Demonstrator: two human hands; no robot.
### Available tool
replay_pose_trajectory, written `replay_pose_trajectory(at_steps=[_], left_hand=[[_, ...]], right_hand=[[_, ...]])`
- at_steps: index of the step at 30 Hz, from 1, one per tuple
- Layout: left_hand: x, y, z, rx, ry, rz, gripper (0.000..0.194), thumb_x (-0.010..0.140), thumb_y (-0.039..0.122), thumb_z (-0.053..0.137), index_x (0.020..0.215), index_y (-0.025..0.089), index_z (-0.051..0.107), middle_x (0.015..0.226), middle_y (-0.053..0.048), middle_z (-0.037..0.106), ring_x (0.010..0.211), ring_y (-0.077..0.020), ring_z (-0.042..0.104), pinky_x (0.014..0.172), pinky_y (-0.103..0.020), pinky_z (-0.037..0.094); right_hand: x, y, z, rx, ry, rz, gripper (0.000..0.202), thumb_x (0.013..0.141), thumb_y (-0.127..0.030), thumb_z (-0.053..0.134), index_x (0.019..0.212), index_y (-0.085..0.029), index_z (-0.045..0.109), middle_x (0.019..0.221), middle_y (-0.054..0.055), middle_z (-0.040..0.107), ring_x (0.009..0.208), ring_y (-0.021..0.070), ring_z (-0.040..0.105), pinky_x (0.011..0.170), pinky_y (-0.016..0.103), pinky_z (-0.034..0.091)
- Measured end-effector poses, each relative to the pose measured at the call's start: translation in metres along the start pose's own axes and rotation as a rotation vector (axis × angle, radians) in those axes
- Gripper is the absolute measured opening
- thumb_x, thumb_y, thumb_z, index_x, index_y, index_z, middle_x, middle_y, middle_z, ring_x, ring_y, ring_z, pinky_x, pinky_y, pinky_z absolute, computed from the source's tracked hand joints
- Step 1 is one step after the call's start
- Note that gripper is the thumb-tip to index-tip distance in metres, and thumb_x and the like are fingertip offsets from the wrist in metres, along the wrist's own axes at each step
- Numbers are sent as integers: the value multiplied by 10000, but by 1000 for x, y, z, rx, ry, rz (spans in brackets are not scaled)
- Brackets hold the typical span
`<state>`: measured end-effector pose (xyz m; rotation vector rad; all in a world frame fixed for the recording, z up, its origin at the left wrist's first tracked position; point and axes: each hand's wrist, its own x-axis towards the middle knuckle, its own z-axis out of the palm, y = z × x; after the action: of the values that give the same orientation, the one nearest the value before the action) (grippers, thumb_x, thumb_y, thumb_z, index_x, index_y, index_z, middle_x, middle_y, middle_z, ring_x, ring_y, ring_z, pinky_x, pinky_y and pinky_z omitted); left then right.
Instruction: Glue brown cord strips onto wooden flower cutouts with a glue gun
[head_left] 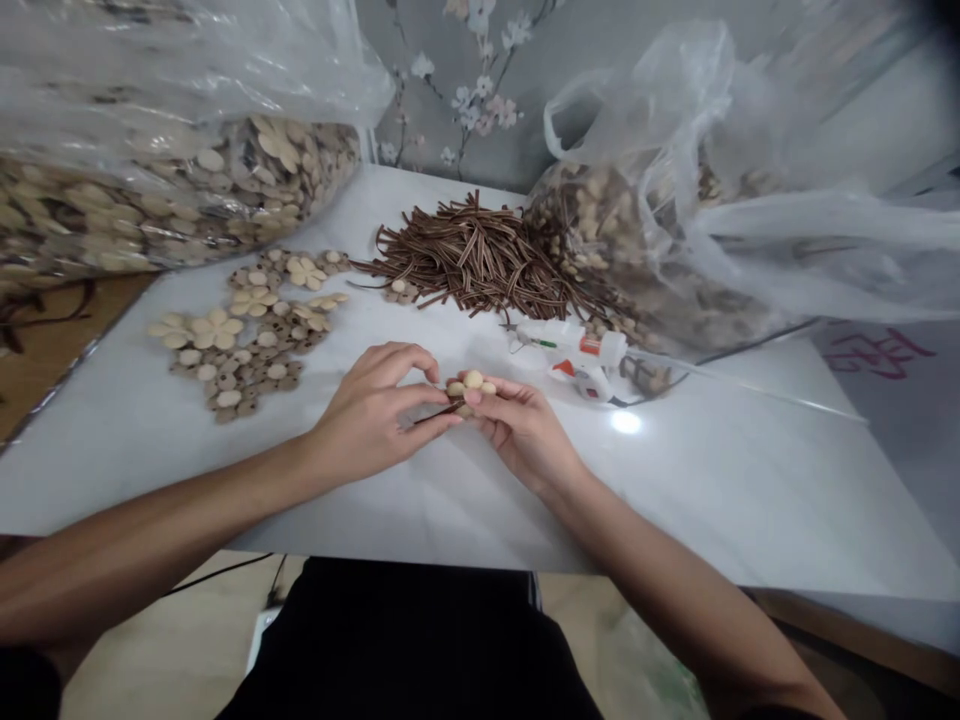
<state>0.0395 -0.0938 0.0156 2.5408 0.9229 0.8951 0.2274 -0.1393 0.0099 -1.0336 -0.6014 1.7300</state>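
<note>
Above the white table's near middle, I see a cream flower pinched by the right hand; the left hand curls half-open at a brown strip, grip unclear. I judge it unfinished; loose flowers left, piled strips far, lie untouched.

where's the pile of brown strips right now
In the head view, the brown strips lie far back on the white table, between loose flower pieces at left and a plastic bag at right.

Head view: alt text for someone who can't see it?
A person's right hand holds a small cream flower, the left hand at its edge, over a white table; nearby lie loose flower pieces, piled brown strips and filled plastic bags.
</note>
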Motion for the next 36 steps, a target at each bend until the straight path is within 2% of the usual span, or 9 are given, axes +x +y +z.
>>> replay_pose_trajectory(at_steps=[5, 8, 14, 18, 21, 27, 32, 36], left_hand=[[-2, 4, 3, -33, -3, 25, 97, 846, 281, 673, 786, 225, 724, 924, -52, 662, 979, -218, 602, 907, -389, 451], [-2, 7, 4, -96, -21, -12, 109, 853, 252, 657, 772, 222, 724, 925, -54, 657, 963, -214, 604, 909, -394, 451], [3, 9, 2, -518, -133, -319, 131, 851, 309, 674, 808, 214, 754, 944, -41, 614, 919, -173, 610, 873, -329, 477], [5, 9, 2, -661, -200, -464, 151, 823, 367, 701, 809, 234, 771, 952, -32, 590, 893, -169, 595, 817, -313, 483], [5, 9, 5, -646, -207, -500, 183, 815, 398, 702, 779, 230, 767, 957, -35, 570, 894, -175, 586, 801, -318, 480], [3, 11, 9, -523, -123, -469, 190, 803, 411, 710, 828, 223, 724, 901, -19, 592, 893, -179, 594, 863, -331, 454], [6, 5, 8, -485, -97, -478, 218, 809, 427, 700, 797, 210, 723, 863, -18, 604, 844, -172, 602, 824, -313, 458], [7, 0, 6, -475, -30, -507, 207, 759, 413, 754, 807, 214, 736, 874, -21, 633, 863, -178, 610, 801, -299, 468]], right_hand=[[1, 3, 0, 26, 6, -32, 160, 699, -234, 802, 851, -194, 767, 944, 25, 762, 836, 138, 681, 828, 257, 536], [1, 4, 0, 43, -14, -49, 128, 715, -226, 793, 838, -200, 770, 935, 18, 762, 846, 130, 680, 844, 249, 528], [1, 5, -2, 6, 8, -78, 156, 726, -266, 789, 876, -225, 770, 966, 23, 762, 851, 142, 681, 804, 257, 536], [1, 6, -2, -18, 34, -96, 160, 728, -285, 788, 880, -237, 767, 1023, 27, 755, 896, 161, 680, 788, 265, 546], [2, 8, -2, -2, 46, -112, 156, 721, -276, 795, 871, -239, 770, 999, 26, 760, 905, 162, 682, 800, 265, 546], [4, 10, -3, -43, 83, -122, 158, 699, -281, 810, 851, -257, 773, 1006, 15, 763, 973, 189, 686, 908, 339, 534], [6, 7, -8, -134, 26, -85, 227, 687, -295, 824, 905, -260, 775, 988, 1, 758, 887, 161, 688, 882, 326, 541], [8, 5, -11, -231, -1, -133, 268, 683, -299, 824, 941, -251, 767, 970, 8, 757, 887, 169, 689, 906, 347, 545]])
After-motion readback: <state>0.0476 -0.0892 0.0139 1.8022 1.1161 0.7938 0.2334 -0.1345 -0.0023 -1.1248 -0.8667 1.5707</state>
